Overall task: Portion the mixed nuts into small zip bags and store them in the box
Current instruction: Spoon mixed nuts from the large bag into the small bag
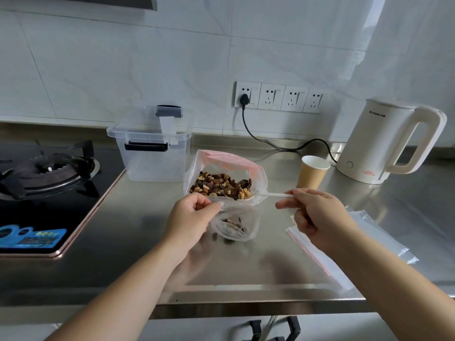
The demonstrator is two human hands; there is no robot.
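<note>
The left hand [190, 217] pinches open the mouth of a small clear zip bag [236, 226] near the steel bench's [246, 267] front edge. The right hand [317, 217] grips a white plastic spoon [268, 195] reaching into the large clear bag of mixed nuts [225, 182]. A clear lidded storage box [152, 146] stands toward the back. The cream kettle's [384, 141] lettering is too blurred to read.

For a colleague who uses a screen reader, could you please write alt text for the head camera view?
A person's left hand holds a small zip bag open while the right hand grips a white spoon at a large bag of mixed nuts. Behind stand a clear storage box, paper cup and white kettle.
</note>
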